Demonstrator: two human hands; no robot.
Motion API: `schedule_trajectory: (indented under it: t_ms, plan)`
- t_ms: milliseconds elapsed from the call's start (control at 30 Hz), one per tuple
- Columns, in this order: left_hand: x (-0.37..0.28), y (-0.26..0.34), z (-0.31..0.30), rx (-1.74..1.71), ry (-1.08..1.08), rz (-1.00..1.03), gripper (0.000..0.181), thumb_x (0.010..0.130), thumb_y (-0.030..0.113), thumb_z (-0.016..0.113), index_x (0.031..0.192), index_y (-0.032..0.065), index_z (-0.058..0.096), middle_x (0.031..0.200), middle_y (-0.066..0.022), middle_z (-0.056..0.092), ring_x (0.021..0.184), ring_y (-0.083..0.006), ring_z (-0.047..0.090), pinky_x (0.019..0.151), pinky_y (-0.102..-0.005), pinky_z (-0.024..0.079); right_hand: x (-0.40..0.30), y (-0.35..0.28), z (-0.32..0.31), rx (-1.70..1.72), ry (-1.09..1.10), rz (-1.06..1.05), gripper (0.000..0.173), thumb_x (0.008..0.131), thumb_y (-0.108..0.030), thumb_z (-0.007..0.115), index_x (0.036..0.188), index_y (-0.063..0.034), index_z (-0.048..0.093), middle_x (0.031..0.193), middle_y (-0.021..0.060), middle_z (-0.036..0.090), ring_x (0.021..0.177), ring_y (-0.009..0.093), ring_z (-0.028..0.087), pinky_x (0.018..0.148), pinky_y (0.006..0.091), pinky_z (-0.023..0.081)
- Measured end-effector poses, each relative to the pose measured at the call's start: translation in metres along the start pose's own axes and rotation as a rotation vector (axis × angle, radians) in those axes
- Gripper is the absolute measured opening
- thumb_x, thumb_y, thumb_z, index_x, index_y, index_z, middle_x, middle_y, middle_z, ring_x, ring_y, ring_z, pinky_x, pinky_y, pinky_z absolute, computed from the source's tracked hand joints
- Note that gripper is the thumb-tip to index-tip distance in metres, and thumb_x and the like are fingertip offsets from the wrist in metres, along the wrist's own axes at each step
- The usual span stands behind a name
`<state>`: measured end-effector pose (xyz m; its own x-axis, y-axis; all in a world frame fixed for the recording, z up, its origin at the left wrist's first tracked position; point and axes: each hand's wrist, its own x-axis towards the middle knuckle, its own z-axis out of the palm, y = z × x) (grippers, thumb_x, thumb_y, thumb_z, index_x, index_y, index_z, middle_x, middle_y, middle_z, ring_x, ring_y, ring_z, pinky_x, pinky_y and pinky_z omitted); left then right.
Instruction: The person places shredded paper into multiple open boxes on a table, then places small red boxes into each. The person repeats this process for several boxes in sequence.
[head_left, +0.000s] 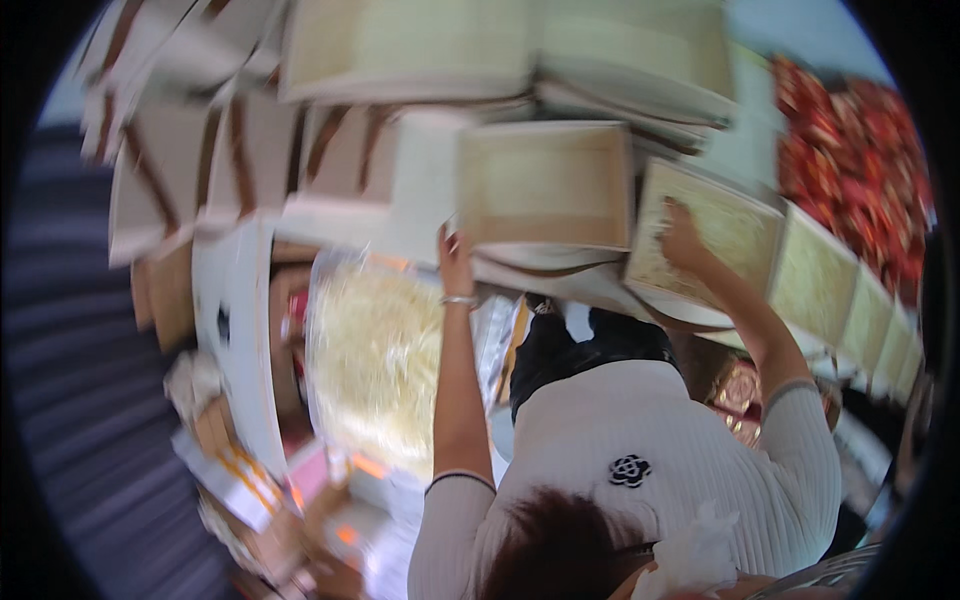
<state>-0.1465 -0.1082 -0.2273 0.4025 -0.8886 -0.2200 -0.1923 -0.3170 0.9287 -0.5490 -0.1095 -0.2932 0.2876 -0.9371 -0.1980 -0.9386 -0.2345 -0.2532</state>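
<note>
My left hand (455, 255), a bracelet at its wrist, is at the front left corner of an open-topped pale box (547, 184). Blur hides whether its fingers grip the box or only touch it. The box's inner floor is visible. To the right, my right hand (681, 236) reaches into a second pale box (705, 247), its fingers against a layer of pale shredded filler (739, 229). I cannot tell whether it has filler between the fingers. Brown cord handles (686, 315) hang at the front of the boxes.
A clear bin of shredded filler (379, 360) stands beside my left forearm. More open boxes (405, 49) line the back; filler-lined boxes (814, 270) continue rightward. Stacked boxes with brown straps (255, 154) stand at left. Red shiny packets (847, 165) are heaped far right.
</note>
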Motion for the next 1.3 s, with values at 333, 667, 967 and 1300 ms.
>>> schedule_trajectory:
  t_ms: [333,667,967,1300]
  plan:
    - [-0.143,-0.125,-0.147,0.469,0.753,-0.033,0.033,0.073,0.019,0.062,0.102,0.0044,0.055,0.096,-0.0120,0.058,0.088,-0.0249,0.054,0.080,-0.0343,0.042,-0.031,-0.136,-0.161,0.537,0.462,-0.131,0.020,0.082,-0.004,0.050,0.101,0.0003,0.055,0.100,0.0119,0.057,0.095,0.022,0.052,0.085,0.0307,0.038]
    - [-0.214,-0.192,-0.294,0.828,0.864,-0.512,0.075,0.069,0.041,0.062,0.130,0.0160,0.027,0.131,-0.0172,0.025,0.124,-0.0350,0.018,0.096,-0.0553,0.020,0.044,-0.405,0.040,0.848,-0.279,-0.677,0.017,0.077,-0.002,0.054,0.094,0.0002,0.055,0.090,0.0123,0.057,0.080,0.022,0.056,0.066,0.0264,0.045]
    - [-0.148,-0.148,-0.242,0.573,0.631,0.116,0.044,0.066,0.019,0.066,0.107,0.0102,0.053,0.113,-0.0126,0.046,0.107,-0.0310,0.041,0.090,-0.0432,0.031,0.135,-0.529,0.156,0.701,-0.434,-0.337,0.018,0.074,-0.011,0.058,0.089,-0.0001,0.059,0.078,0.0095,0.060,0.071,0.016,0.057,0.063,0.0257,0.043]
    - [-0.110,-0.218,-0.228,0.975,0.043,-0.312,0.051,0.073,0.026,0.057,0.120,0.0142,0.044,0.134,-0.0143,0.027,0.125,-0.0341,0.019,0.098,-0.0551,0.017,0.132,-0.529,0.199,0.789,-0.510,-0.092,0.016,0.067,-0.013,0.062,0.075,-0.0009,0.057,0.067,0.0077,0.057,0.063,0.017,0.053,0.058,0.0293,0.040]
